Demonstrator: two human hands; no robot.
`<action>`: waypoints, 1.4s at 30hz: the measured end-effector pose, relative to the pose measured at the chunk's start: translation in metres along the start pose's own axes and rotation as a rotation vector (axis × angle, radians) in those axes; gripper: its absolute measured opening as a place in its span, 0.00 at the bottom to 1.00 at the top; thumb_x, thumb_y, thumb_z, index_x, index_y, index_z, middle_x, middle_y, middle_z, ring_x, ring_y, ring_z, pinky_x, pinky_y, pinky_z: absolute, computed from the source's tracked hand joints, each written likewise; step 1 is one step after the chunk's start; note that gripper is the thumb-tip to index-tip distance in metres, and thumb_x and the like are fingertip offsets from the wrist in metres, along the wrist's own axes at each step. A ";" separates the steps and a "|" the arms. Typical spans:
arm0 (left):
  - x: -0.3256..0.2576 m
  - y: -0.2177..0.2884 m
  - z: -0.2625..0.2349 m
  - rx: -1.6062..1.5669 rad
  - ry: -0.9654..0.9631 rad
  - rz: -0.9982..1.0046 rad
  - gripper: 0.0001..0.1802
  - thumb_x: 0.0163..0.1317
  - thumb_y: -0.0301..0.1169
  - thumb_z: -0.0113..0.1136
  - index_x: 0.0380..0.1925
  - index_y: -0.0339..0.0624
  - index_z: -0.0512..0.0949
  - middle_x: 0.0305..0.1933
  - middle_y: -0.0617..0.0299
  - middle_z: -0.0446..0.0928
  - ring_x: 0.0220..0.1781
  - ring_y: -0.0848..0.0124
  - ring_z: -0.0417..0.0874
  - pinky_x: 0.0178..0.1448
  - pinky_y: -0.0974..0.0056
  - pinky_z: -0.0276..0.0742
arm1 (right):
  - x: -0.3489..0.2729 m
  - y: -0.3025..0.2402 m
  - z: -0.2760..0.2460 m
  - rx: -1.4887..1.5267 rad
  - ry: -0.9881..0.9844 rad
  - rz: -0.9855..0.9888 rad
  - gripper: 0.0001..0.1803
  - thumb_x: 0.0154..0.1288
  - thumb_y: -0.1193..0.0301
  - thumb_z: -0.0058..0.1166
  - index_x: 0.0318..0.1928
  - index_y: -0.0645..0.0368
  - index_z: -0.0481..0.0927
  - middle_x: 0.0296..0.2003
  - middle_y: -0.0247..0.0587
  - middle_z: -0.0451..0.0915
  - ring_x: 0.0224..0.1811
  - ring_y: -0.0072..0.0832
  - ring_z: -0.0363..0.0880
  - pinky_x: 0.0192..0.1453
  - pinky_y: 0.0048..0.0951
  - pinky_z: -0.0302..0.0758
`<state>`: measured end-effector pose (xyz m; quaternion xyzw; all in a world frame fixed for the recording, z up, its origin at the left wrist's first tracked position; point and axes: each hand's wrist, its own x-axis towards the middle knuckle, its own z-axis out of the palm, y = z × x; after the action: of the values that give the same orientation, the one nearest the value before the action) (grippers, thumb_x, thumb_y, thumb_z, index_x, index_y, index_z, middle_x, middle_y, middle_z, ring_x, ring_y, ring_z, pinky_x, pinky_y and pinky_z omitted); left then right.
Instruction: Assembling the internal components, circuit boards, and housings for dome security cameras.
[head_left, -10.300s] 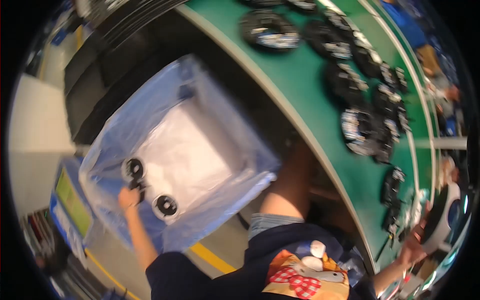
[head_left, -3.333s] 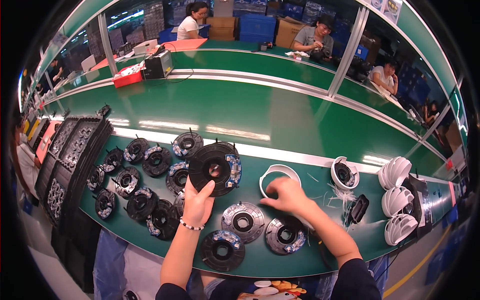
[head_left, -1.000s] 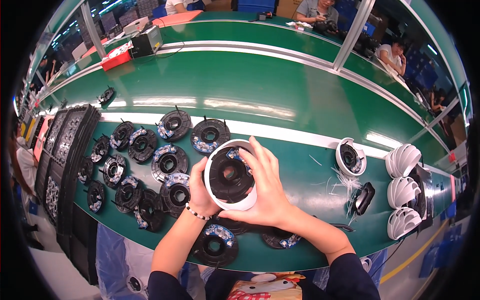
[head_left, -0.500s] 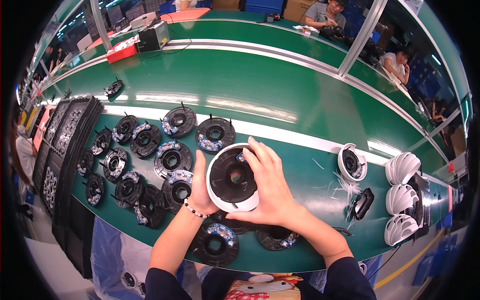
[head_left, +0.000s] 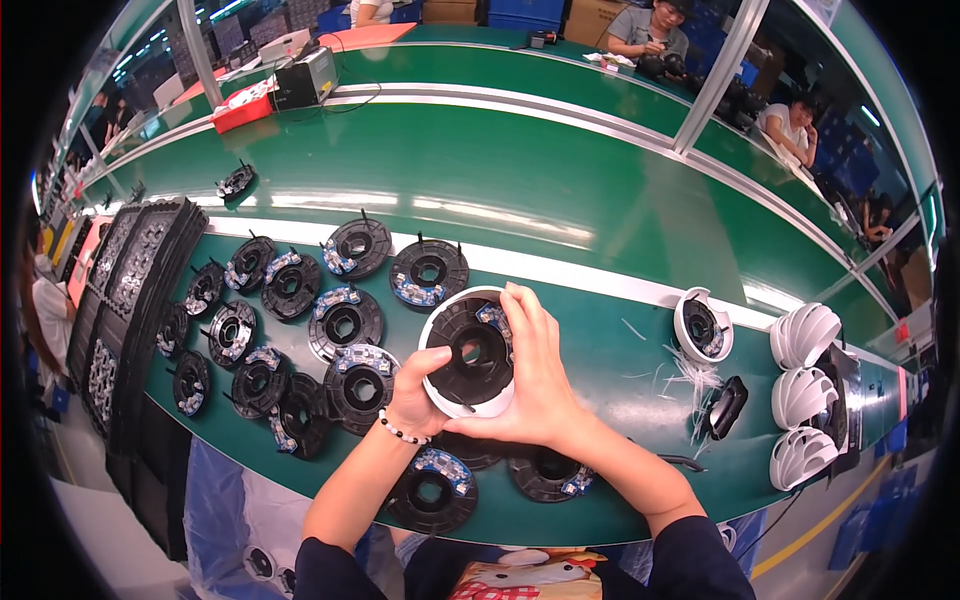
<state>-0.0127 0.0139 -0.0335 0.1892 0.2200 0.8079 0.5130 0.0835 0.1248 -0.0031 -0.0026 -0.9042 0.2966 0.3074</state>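
Between my two hands, above the middle of the bench, is a round white housing (head_left: 490, 406) with a black disc (head_left: 452, 365) seated inside it. The disc has a hole in its centre, and part of a blue circuit board shows at its upper right. My left hand (head_left: 412, 396) grips the near left side, its thumb lying over the rim onto the disc. Wrapped round the right side is my right hand (head_left: 540, 385), fingers up along the far edge and thumb below. Under my wrists lie more black discs with blue boards, one being a disc (head_left: 432, 490) near the bench edge.
Several black discs (head_left: 340, 320) cover the bench's left part, beside stacked black trays (head_left: 130, 290). Rightward are another white housing (head_left: 703, 325), clear plastic scraps (head_left: 690, 385), a black oval part (head_left: 728, 408) and stacked white shells (head_left: 803, 395). Beyond runs a green conveyor (head_left: 480, 160); people sit across it.
My left thumb has come over the rim onto the black disc, and the left hand has shifted right. The housing has turned slightly. A small black part on the conveyor has moved a little right.
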 end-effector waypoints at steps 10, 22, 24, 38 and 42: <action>-0.007 -0.004 0.011 -0.080 0.117 0.123 0.27 0.49 0.35 0.45 0.50 0.31 0.63 0.50 0.49 0.68 0.51 0.61 0.72 0.56 0.59 0.67 | -0.003 -0.001 0.007 0.008 0.062 0.020 0.64 0.24 0.51 0.69 0.60 0.64 0.46 0.58 0.60 0.48 0.60 0.53 0.49 0.60 0.47 0.51; 0.010 0.015 0.010 0.062 0.259 -0.053 0.33 0.59 0.56 0.33 0.47 0.38 0.69 0.47 0.56 0.73 0.47 0.63 0.75 0.52 0.61 0.71 | -0.001 0.024 -0.018 -0.134 -0.115 -0.418 0.18 0.34 0.77 0.56 0.34 0.58 0.74 0.39 0.36 0.74 0.49 0.35 0.68 0.57 0.48 0.59; 0.007 0.016 0.014 0.176 0.302 -0.061 0.37 0.59 0.59 0.28 0.52 0.36 0.63 0.50 0.53 0.70 0.49 0.64 0.73 0.54 0.61 0.69 | -0.009 0.028 -0.018 -0.141 -0.098 -0.396 0.17 0.36 0.77 0.55 0.34 0.59 0.74 0.37 0.36 0.75 0.46 0.35 0.69 0.56 0.43 0.61; 0.007 0.011 0.015 1.629 -0.296 -0.115 0.28 0.40 0.31 0.63 0.46 0.39 0.69 0.44 0.54 0.73 0.45 0.59 0.74 0.47 0.62 0.70 | -0.086 0.090 -0.089 -0.610 -0.177 0.046 0.25 0.31 0.78 0.56 0.39 0.57 0.74 0.40 0.38 0.75 0.48 0.36 0.69 0.54 0.41 0.61; 0.003 0.012 0.012 1.799 -0.267 -0.034 0.29 0.32 0.26 0.66 0.41 0.36 0.70 0.39 0.51 0.72 0.41 0.54 0.73 0.47 0.61 0.69 | -0.090 0.062 -0.108 -0.554 -0.267 0.168 0.38 0.33 0.70 0.64 0.52 0.55 0.65 0.54 0.42 0.63 0.59 0.41 0.57 0.60 0.49 0.53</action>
<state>-0.0163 0.0143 -0.0167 0.6070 0.7089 0.2949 0.2048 0.2062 0.2167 -0.0176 -0.1221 -0.9796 0.0611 0.1478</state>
